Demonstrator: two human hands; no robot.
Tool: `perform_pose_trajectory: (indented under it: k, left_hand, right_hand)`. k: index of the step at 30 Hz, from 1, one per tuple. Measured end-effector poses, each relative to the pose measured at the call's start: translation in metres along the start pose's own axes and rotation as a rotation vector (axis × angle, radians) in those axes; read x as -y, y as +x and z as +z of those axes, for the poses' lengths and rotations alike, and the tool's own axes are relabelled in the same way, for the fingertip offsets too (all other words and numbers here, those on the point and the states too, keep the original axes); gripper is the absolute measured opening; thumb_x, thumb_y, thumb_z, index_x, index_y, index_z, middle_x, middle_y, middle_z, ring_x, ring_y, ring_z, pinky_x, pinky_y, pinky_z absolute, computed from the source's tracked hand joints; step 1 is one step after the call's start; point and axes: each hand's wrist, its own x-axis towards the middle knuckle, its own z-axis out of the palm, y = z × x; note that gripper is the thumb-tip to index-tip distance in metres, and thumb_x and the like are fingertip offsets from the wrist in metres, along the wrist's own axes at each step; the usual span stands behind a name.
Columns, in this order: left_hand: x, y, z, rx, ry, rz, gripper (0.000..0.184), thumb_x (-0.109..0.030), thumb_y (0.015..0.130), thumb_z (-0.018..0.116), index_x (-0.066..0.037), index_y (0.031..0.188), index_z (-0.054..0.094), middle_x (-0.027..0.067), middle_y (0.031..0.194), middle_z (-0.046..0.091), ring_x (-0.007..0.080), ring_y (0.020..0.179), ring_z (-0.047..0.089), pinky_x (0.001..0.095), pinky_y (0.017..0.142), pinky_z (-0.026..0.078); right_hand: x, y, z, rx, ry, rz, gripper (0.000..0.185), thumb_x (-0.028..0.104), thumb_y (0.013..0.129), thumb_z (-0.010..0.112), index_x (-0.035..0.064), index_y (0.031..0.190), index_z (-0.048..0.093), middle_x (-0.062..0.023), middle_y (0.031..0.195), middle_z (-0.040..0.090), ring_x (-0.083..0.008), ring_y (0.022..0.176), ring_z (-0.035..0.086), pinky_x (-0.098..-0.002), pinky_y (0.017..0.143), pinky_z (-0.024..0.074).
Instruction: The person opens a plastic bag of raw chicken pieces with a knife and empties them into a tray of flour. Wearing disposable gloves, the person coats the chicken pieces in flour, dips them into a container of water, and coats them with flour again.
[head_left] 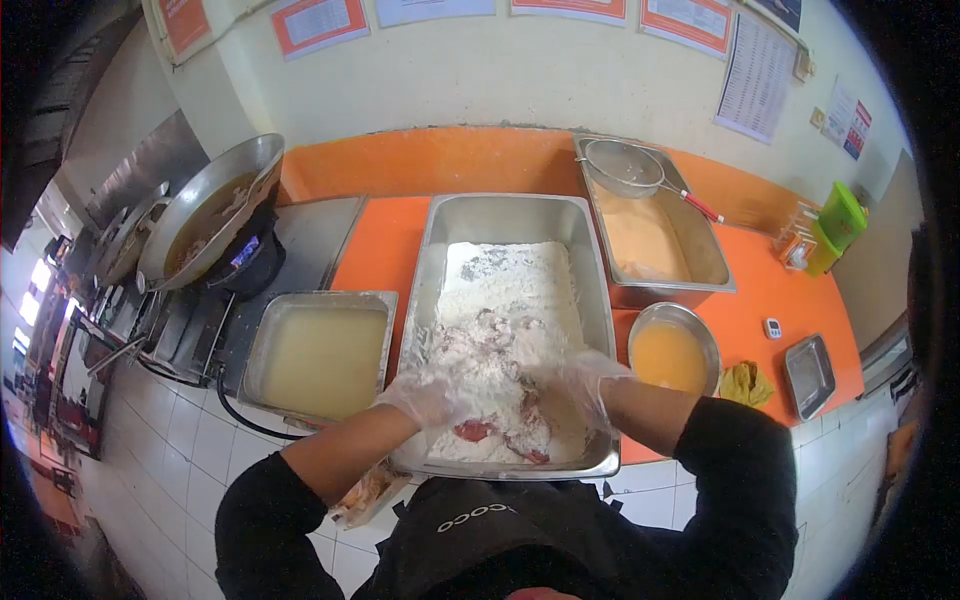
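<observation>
A deep steel tray (432, 260) holds white flour (505, 275), with flour-coated pieces of what looks like raw meat (520, 435) in its near half. My left hand (430, 398), in a clear plastic glove, reaches into the tray's left side beside the meat. On the right side my right hand (575, 385), gloved the same way, is in the flour by the pieces. Flour and blur hide the fingers of both hands, so any grip is not visible. A red piece (474, 430) shows between my hands.
Left stand a tray of cloudy liquid (325, 350) and a wok (215, 215) with oil over a burner. To the right are a tray of orange mixture (645, 235) with a strainer (623, 168), a bowl (668, 355), a yellow cloth (746, 384), a timer (772, 328) and a small tray (810, 375).
</observation>
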Motion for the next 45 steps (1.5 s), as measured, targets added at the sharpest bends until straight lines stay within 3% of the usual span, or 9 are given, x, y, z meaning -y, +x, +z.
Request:
perform_pose_trajectory:
  k: [6,12,15,18,23,27,32,36,45]
  left_hand:
    - [-0.019,0.005,0.083,0.284,-0.065,0.112,0.075,-0.07,0.071,0.039,-0.007,0.107,0.059,0.0173,0.109,0.057,0.0308,0.099,0.055,0.0413,0.088,0.038]
    - [-0.005,0.032,0.087,0.594,-0.416,0.135,0.065,-0.063,0.073,0.047,-0.009,0.108,0.059,0.0142,0.108,0.058,0.0289,0.099,0.054,0.0383,0.085,0.039]
    - [0.007,0.025,0.094,0.446,-0.707,0.227,0.051,-0.051,0.078,0.047,-0.009,0.104,0.061,0.0122,0.1,0.062,0.0234,0.093,0.058,0.0309,0.08,0.043]
    - [-0.009,0.018,0.063,0.402,-0.594,-0.043,0.04,-0.04,0.077,0.053,-0.007,0.098,0.063,0.0134,0.093,0.063,0.021,0.088,0.058,0.0288,0.078,0.044]
    - [0.01,0.061,0.089,-0.162,-0.735,-0.158,0.041,-0.03,0.07,0.064,0.0,0.098,0.058,0.0145,0.089,0.061,0.0195,0.085,0.057,0.0277,0.079,0.044]
    - [0.007,0.054,0.038,-0.441,-1.017,0.118,0.057,-0.03,0.068,0.065,0.001,0.112,0.048,0.0126,0.091,0.061,0.0194,0.085,0.058,0.0275,0.082,0.044]
    - [0.036,0.028,0.019,0.118,-0.047,0.123,0.056,-0.038,0.074,0.055,-0.006,0.118,0.046,0.0148,0.11,0.055,0.0278,0.095,0.057,0.0399,0.082,0.046]
    - [0.002,0.024,0.04,0.497,0.381,0.281,0.049,-0.041,0.071,0.055,-0.008,0.107,0.058,0.011,0.102,0.06,0.025,0.095,0.058,0.0342,0.08,0.046]
    - [-0.009,0.039,0.08,0.349,-0.326,0.216,0.036,-0.034,0.076,0.054,-0.007,0.1,0.059,0.0127,0.094,0.062,0.027,0.087,0.059,0.0352,0.073,0.046]
  right_hand:
    - [-0.028,0.023,0.047,0.08,0.513,0.531,0.027,0.032,0.087,0.041,0.0126,0.096,0.057,-0.0038,0.087,0.061,-0.0196,0.073,0.056,-0.0371,0.06,0.0456]
    - [-0.052,0.068,0.076,0.189,0.578,0.287,0.027,0.039,0.087,0.045,0.0155,0.095,0.055,-0.0026,0.083,0.061,-0.0139,0.071,0.057,-0.034,0.057,0.0462]
    - [-0.059,0.078,0.077,0.473,0.689,0.016,0.034,0.044,0.085,0.047,0.0119,0.092,0.057,-0.0027,0.084,0.061,-0.0138,0.077,0.058,-0.0331,0.061,0.0471]
    - [-0.022,0.051,0.074,0.102,0.575,0.472,0.038,0.044,0.084,0.049,0.0075,0.093,0.059,-0.0043,0.088,0.061,-0.013,0.081,0.058,-0.0297,0.066,0.0466]
    - [0.016,0.03,0.037,-0.291,-0.333,-0.314,0.037,0.037,0.088,0.046,0.0025,0.098,0.056,-0.008,0.08,0.059,-0.0214,0.071,0.055,-0.0358,0.067,0.0451]
    - [0.056,0.011,0.018,-0.222,0.672,-0.299,0.035,0.033,0.087,0.048,0.0032,0.102,0.057,-0.0113,0.088,0.061,-0.0235,0.08,0.058,-0.028,0.071,0.0473]
    - [0.022,0.016,-0.007,-0.53,-1.408,-0.308,0.02,0.019,0.075,0.058,0.0041,0.087,0.064,-0.0145,0.083,0.063,-0.0226,0.078,0.062,-0.031,0.064,0.0481]
    - [0.001,-0.007,0.021,-0.056,-0.884,-0.045,0.02,0.02,0.074,0.059,0.0044,0.086,0.064,-0.0145,0.083,0.063,-0.0229,0.078,0.062,-0.0316,0.065,0.0481]
    - [-0.014,0.07,0.094,0.023,-0.248,-0.208,0.021,0.021,0.072,0.059,0.0053,0.084,0.065,-0.0147,0.083,0.063,-0.0237,0.078,0.062,-0.033,0.066,0.0482]
